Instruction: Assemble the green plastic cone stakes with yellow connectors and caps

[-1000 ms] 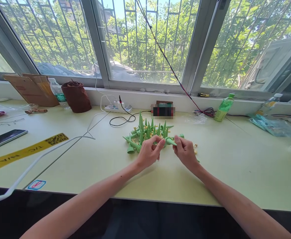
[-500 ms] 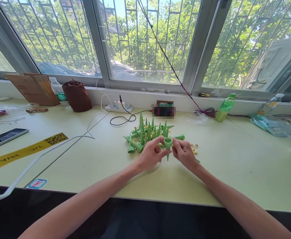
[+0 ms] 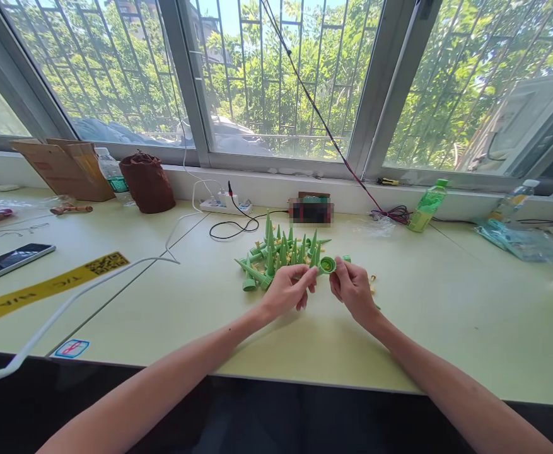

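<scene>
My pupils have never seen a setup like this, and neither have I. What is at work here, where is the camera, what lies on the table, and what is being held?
There is no machine: these are a person's bare left hand and right hand. The camera is worn on that person's head, looking forward and down. On the table sits a cluster of green spikes, with small yellow pieces around. Farther off are a phone, a brown bag and a green bottle. The right fingers hold a green cap by its rim, open end towards us; the left fingertips are close beside it, their grip unclear.
</scene>
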